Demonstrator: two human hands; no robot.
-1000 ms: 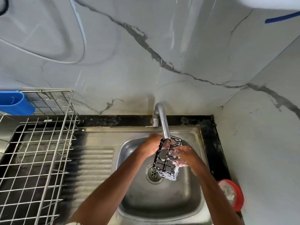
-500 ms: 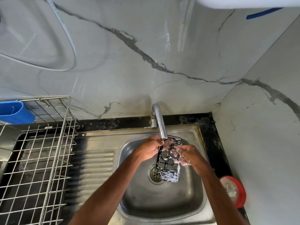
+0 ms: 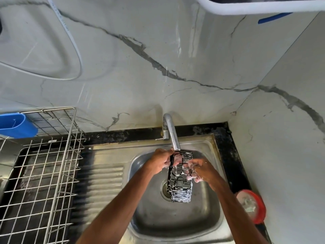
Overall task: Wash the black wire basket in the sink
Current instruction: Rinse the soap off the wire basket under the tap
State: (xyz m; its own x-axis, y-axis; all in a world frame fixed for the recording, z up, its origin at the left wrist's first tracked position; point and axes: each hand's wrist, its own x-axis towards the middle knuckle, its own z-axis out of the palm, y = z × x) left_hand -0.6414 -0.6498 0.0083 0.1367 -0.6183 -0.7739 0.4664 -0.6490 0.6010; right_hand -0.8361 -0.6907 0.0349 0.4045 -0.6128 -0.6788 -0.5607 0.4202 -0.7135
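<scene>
Finding 1: The black wire basket (image 3: 181, 180) is held clear of the sink (image 3: 175, 222). It hangs long-side down over the back half of the basin, with its top just below the faucet (image 3: 171, 131) spout and its lower end above the drain (image 3: 165, 190).

Finding 2: The left hand (image 3: 161, 162) has its fingers clenched round the basket's upper left rim. The right hand (image 3: 202, 170) has soapy fingers (image 3: 190, 173) curled onto the wires of the right side, about mid-height.

Finding 3: Compared with 1 second ago, both hands keep the same holds. The basket has turned from a slant to nearly upright. It has not left its place under the spout.

Finding 4: White foam clings to the lower wires. No water stream can be made out.

Assessment: The hand-rubbing step appears to be in progress, and the small turn suggests another face is being worked. With foam still on the wires, rinsing is judged unfinished.

Surroundings: A steel dish rack (image 3: 44, 173) with a blue holder (image 3: 15, 125) stands at the left. A red soap dish (image 3: 258, 213) sits on the worktop by the basin's right edge.
</scene>
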